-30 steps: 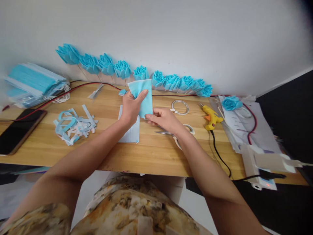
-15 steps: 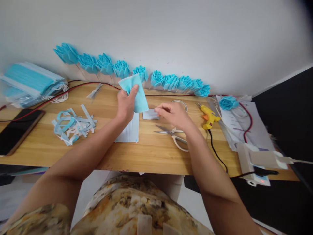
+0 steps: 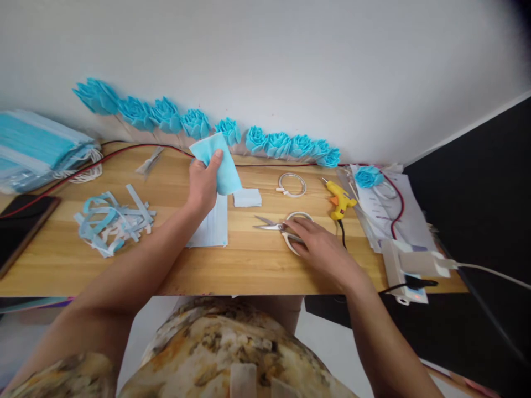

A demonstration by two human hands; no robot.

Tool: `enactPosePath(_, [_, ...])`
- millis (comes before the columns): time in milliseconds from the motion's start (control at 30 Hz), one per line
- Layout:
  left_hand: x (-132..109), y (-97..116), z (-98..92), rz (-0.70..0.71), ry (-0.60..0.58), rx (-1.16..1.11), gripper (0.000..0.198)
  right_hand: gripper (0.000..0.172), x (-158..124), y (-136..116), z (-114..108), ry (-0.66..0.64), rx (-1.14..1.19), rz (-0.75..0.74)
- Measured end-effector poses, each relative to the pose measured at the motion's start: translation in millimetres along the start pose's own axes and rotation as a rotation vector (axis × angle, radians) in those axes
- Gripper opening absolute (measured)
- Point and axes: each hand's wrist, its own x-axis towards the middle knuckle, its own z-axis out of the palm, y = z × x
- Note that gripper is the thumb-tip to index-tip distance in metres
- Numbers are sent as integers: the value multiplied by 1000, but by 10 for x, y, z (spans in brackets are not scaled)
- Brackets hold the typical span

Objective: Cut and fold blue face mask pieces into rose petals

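A light-blue piece of fabric (image 3: pixel 226 168) is pinched in my left hand (image 3: pixel 204 182), thumb on top, held above the table. My right hand (image 3: pixel 317 243) rests over the handles of the scissors (image 3: pixel 271 226), its fingers at the white loops; the blades lie partly open, pointing left. Beneath my left forearm lies a pale pleated sheet (image 3: pixel 214 225), partly hidden. A small stack of pale-blue pieces (image 3: pixel 248 197) sits between the hands.
Blue fabric flowers (image 3: pixel 196 123) line the wall. A mask pile (image 3: pixel 37 146), phone (image 3: pixel 29 226) and cut strips (image 3: pixel 112 221) lie left. Rightward are a coiled white cable (image 3: pixel 292 185), yellow glue gun (image 3: pixel 341 200), papers (image 3: pixel 409 213), another flower (image 3: pixel 369 177) and power strip (image 3: pixel 400 271).
My right hand has moved from beside the small stack down and right onto the scissors' handles. My left hand still holds the blue fabric. The view has shifted slightly.
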Motion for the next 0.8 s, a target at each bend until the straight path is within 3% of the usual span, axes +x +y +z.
enactPosePath(167, [-22, 83, 43, -108, 10, -133, 55, 57, -78, 41, 29, 44, 22, -39])
enactPosePath(267, [-100, 155, 81, -178, -64, -140, 56, 48, 4, 48, -116, 41, 99, -31])
enactPosePath(367, [-226, 223, 128, -231, -247, -87, 49, 46, 244, -57, -294, 157, 242, 37])
enactPosePath(500, [-362, 263, 168, -244, -411, 42, 41, 50, 742, -247, -453, 385, 579, -1])
enactPosePath(633, [-391, 249, 179, -132, -468, 128, 35, 39, 1157, -328, -506, 363, 616, -64])
enactPosePath(733, [-382, 230, 185, -64, -471, 173, 31, 24, 1318, -356, -479, 286, 617, -130])
enactPosePath(800, [-380, 220, 192, -61, -469, 177, 31, 16, 1375, -388, -444, 310, 627, -174])
